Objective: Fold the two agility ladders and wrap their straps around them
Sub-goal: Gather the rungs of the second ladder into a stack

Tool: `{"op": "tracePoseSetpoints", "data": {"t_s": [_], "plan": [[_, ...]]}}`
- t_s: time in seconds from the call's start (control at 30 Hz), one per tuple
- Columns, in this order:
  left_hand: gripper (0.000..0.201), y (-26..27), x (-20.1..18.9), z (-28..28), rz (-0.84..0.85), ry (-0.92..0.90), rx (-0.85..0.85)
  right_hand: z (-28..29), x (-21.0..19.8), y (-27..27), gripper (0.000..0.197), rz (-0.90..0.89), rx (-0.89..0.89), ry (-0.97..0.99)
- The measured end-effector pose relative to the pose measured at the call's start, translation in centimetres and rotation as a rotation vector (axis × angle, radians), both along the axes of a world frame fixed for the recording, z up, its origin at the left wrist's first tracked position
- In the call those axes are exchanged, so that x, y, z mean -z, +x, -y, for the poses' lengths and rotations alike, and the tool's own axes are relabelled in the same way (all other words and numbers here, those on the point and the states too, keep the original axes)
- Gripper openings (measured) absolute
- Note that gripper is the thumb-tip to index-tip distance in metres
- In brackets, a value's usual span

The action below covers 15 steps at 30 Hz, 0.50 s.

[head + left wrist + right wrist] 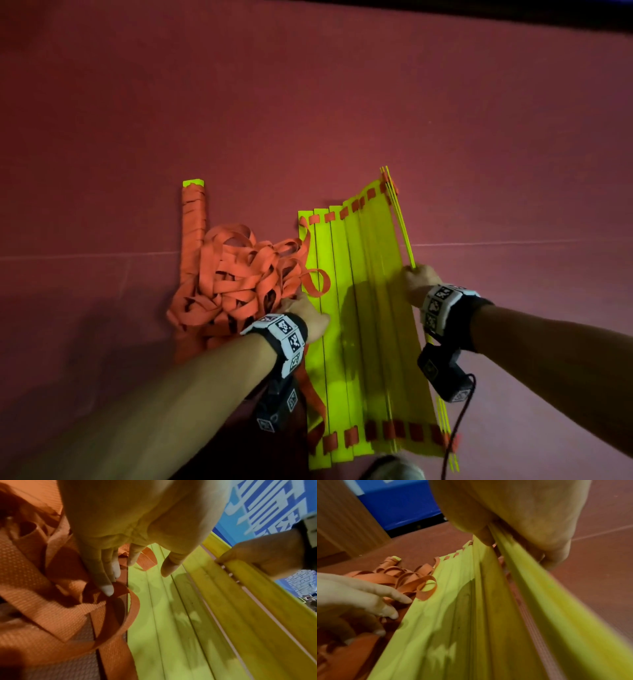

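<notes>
Two ladders on the maroon floor (pixel 342 102): one bundled, one fanned.
Wrapped ladder (pixel 193 219) lies left, bound in woven orange strap; right hand (pixel 416 284) grips flat yellow-green rungs (pixel 356 308); left hand (pixel 305 317), fingers extended, touches loose strap pile (pixel 236 277).

We're looking down on a dark red floor mat (pixel 308 102), a pale seam line (pixel 513 244) running across it. Off at the edge we catch a blue panel (pixel 399 505) beside a wooden wall (pixel 339 520).
</notes>
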<state>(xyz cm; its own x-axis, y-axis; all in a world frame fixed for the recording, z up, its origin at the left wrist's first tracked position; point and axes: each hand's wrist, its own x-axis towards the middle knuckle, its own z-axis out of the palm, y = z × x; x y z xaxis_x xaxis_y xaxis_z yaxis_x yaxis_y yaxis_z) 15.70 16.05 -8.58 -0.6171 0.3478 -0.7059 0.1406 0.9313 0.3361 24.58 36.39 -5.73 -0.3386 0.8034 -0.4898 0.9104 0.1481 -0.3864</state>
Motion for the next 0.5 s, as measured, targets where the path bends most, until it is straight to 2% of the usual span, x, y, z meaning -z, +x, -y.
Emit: {"op": "tracePoseSetpoints", "data": {"t_s": [0.17,0.27,0.37,0.43,0.5], "plan": [[0.064,-0.5,-1.2,-0.4,0.055,0.085,-0.038,0.9,-3.2,-0.2,0.032,-0.237,0.072,-0.012],[0.055,-0.4,-3.2,-0.2,0.067,0.159,-0.038,1.4,-6.4,-0.3,0.061,-0.377,0.062,-0.013],[0.05,0.5,-5.5,-0.3,0.135,0.274,-0.056,2.5,-10.3,-0.4,0.057,-0.53,0.046,-0.047],[0.051,1.1,-6.4,-1.2,0.239,0.415,-0.188,3.5,-13.2,-0.4,0.054,-0.587,-0.008,-0.049],[0.065,1.9,-8.0,-2.5,0.371,0.568,-0.354,4.4,-15.9,-0.2,0.049,-0.599,-0.1,-0.025]]}}
